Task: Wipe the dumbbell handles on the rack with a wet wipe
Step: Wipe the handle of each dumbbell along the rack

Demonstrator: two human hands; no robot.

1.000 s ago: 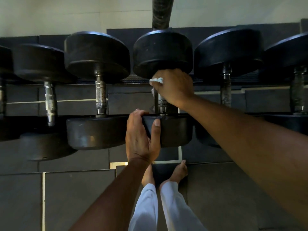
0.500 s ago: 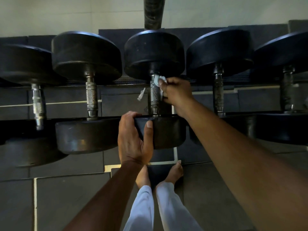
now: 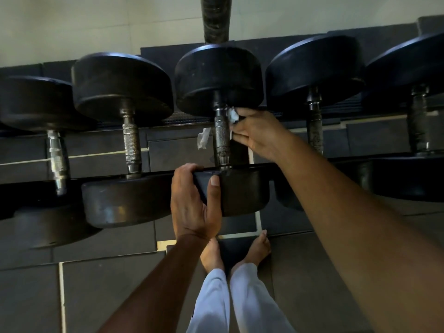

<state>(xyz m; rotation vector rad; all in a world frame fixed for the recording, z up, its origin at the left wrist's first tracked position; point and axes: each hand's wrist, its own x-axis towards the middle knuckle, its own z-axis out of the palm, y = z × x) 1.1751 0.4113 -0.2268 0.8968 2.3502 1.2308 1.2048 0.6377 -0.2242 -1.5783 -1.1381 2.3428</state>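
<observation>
Several black dumbbells lie side by side on a rack. The middle dumbbell has a knurled steel handle (image 3: 221,138). My right hand (image 3: 258,132) sits on the handle's right side, pinching a white wet wipe (image 3: 232,114) against it near the far weight. A loose end of the wipe (image 3: 203,141) hangs out on the handle's left, passing behind it. My left hand (image 3: 193,200) grips the near weight (image 3: 245,191) of that same dumbbell, thumb on its front face.
Neighbouring dumbbell handles stand left (image 3: 131,143) and right (image 3: 315,133) of the middle one, with more further out. A dark post (image 3: 215,18) rises behind. My bare feet (image 3: 236,253) stand on dark floor mats below the rack.
My right hand slid off the top of the handle to its right side, uncovering the steel. The wipe's loose end now hangs on the left. My left hand kept its grip.
</observation>
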